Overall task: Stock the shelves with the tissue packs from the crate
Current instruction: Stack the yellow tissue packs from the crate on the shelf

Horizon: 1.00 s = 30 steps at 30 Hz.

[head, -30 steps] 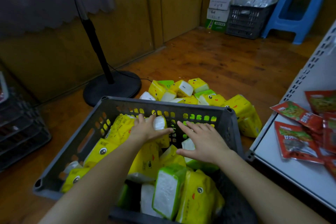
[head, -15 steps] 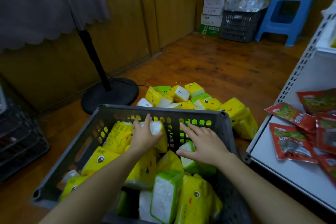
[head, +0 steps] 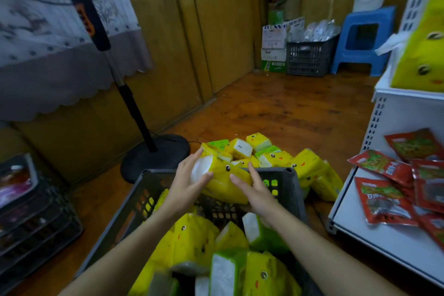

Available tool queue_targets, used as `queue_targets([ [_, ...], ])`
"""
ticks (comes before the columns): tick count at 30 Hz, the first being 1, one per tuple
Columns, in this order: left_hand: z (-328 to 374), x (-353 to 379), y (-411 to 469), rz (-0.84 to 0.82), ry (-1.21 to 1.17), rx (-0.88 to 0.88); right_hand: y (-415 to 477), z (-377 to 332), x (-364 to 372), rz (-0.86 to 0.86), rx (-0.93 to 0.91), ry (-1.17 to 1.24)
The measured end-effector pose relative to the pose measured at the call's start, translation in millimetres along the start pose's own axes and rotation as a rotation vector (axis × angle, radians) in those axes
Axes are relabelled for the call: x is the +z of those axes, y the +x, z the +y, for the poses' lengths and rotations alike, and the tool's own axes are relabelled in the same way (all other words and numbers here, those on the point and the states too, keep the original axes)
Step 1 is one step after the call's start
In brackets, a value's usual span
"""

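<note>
Fingers of the left hand and right hand now clamp a yellow pack, lifted above the crate where half a second ago they only pressed on packs inside, so it is free to go to the shelf.

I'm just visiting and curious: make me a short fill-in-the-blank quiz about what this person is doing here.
1. Both hands lift a ____ tissue pack above the crate.
2. The left hand covers the pack's ____ end.
3. On the low shelf at right lie ____ snack packets.
4. In the far corner, right of the dark basket, stands a ____ stool.

Missing words: yellow; white; red; blue
</note>
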<state>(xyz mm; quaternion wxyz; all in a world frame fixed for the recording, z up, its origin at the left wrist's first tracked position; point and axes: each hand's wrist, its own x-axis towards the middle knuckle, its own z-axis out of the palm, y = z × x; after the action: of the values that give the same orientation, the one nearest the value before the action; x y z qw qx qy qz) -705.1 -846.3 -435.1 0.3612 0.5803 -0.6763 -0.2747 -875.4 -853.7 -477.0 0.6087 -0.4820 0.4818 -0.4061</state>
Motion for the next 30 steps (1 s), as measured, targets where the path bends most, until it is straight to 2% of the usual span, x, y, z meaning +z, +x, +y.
queue_targets([
  [3,26.5,1.0,7.0,-0.078,0.003,0.085,-5.6,-29.6,-9.8,0.096,-0.185,0.136],
  [5,46.6,2.8,15.9,-0.099,-0.021,0.122,-11.9,-50.4,-23.4,0.171,-0.339,0.074],
  [9,98.0,14.8,30.6,-0.098,-0.255,0.186,-27.4,-83.9,-47.6,0.337,-0.590,-0.063],
  [15,187.7,38.8,52.4,-0.179,-0.402,0.386,-62.3,-137.0,-100.6,0.551,-0.825,-0.092],
  [21,266.1,75.1,77.4,-0.246,-0.309,0.622,-114.4,-177.2,-162.0,0.829,-1.001,-0.243],
  [24,302.8,99.6,89.1,-0.220,-0.271,0.716,-128.0,-192.1,-194.1,0.957,-1.070,-0.297],
  [27,331.1,125.2,99.4,-0.229,-0.226,0.738,-127.3,-205.0,-223.3,1.036,-1.028,-0.335],
  [30,342.8,137.0,112.1,-0.262,-0.331,0.675,-118.0,-215.6,-238.9,1.067,-0.949,-0.448],
])
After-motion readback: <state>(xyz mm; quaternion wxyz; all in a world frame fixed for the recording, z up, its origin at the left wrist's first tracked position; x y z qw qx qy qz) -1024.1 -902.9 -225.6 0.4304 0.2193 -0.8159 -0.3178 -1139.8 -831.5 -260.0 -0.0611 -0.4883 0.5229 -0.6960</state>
